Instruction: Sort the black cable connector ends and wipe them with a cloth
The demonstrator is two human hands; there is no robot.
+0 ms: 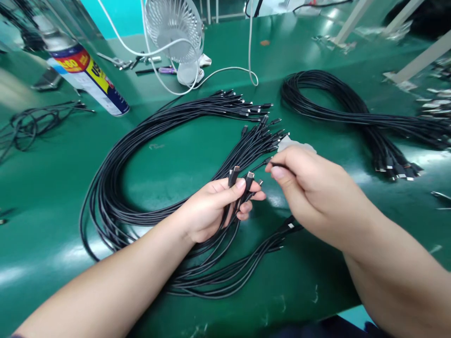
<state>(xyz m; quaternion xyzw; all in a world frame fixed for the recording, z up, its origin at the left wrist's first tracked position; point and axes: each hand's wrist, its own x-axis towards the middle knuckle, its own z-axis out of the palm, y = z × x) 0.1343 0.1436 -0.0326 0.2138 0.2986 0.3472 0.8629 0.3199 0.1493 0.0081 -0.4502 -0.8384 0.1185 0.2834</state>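
Observation:
My left hand [225, 202] is closed around several black USB cables [248, 180], whose metal plug ends stick up past the thumb. To its right, my right hand [299, 183] pinches one black cable between thumb and forefinger, and a plug shows just left of the fingertips. Behind both hands a large loop of black cables [116, 155] lies on the green table [211, 150], its many plug ends fanned out toward the right. A smaller group of cables [243, 267] lies in front of my left hand. Part of a whitish piece [298, 144] shows behind my right hand.
A second coiled cable bundle [327, 94] lies at the right. At the back stand a small white fan [174, 30] with a white cord and a spray can [88, 70]. Loose thin cables [31, 122] lie at far left; pale posts [423, 58] rise at right.

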